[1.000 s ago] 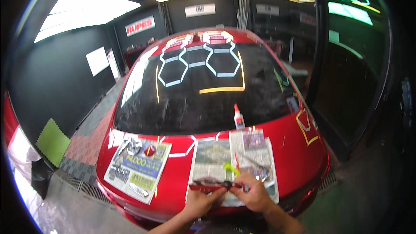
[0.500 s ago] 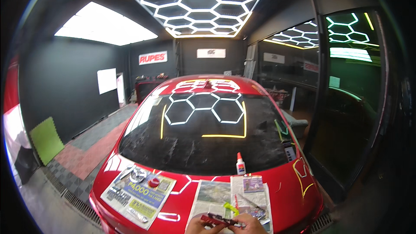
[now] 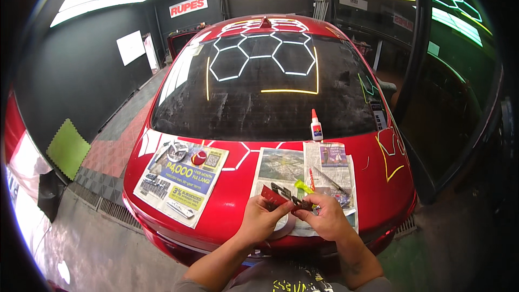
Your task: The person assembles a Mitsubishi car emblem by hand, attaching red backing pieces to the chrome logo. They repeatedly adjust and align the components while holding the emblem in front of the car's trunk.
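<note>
My left hand (image 3: 260,219) grips a flat dark red piece with black parts (image 3: 273,196) between thumb and fingers. Close against it, my right hand (image 3: 326,217) pinches the dark right end of the same piece. Whether that end is a separate part, I cannot tell. Below my hands and just beyond them lie newspaper sheets (image 3: 275,162) on the red car's trunk lid (image 3: 238,184). A crumpled yellow-green item (image 3: 304,186) rests there beside a thin red stick-like item (image 3: 312,177) and a slim grey tool (image 3: 331,180). Part of a pale ring-shaped item (image 3: 282,229) shows under my hands.
A white glue bottle with a red cap (image 3: 316,126) stands at the base of the rear window (image 3: 259,97). Another newspaper (image 3: 181,184) at left bears a round chrome emblem (image 3: 177,152), a red round item (image 3: 198,158) and small silver pieces. A glass panel (image 3: 454,103) stands at right.
The view has tilted downward, so the car sits higher in the picture and my forearms now show. The dark red and black piece remains between both hands and is tilted differently.
</note>
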`<state>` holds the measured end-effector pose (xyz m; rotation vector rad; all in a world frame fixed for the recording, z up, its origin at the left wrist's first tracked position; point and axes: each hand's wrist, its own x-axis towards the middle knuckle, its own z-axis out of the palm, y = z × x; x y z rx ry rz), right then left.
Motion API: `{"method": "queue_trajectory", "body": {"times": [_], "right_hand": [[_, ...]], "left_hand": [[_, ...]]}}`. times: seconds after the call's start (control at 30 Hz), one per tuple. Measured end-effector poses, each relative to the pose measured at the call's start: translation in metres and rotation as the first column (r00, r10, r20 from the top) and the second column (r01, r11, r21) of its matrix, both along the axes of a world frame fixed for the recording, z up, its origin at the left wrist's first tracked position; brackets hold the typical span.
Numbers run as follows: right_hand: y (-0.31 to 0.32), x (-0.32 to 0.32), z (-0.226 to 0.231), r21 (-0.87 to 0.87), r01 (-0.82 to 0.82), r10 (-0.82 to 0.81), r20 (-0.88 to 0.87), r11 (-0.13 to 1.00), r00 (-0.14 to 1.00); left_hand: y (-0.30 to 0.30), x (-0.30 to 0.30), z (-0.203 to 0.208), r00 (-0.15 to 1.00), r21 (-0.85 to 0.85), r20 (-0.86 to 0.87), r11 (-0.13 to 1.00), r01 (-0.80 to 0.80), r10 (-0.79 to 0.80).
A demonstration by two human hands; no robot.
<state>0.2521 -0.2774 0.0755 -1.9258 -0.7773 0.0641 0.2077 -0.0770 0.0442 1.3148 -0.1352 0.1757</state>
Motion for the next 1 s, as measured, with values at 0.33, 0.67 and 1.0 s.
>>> {"method": "queue_trajectory", "body": {"times": [0.33,0.67,1.0], "right_hand": [[-0.003,-0.007,-0.008,0.041,0.027,-0.020,-0.158,0.999,0.987],[-0.013,-0.005,-0.018,0.061,0.011,0.000,-0.175,0.998,0.985],[-0.014,-0.003,-0.021,0.013,0.045,-0.045,-0.018,0.999,0.999]], "left_hand": [[0.013,-0.003,0.004,0.999,0.092,-0.027,0.995,-0.024,0.027],[0.008,-0.004,0.012,0.998,0.055,-0.019,0.996,-0.066,0.067],[0.019,-0.007,0.000,0.994,0.005,0.104,1.000,-0.018,0.017]]}}
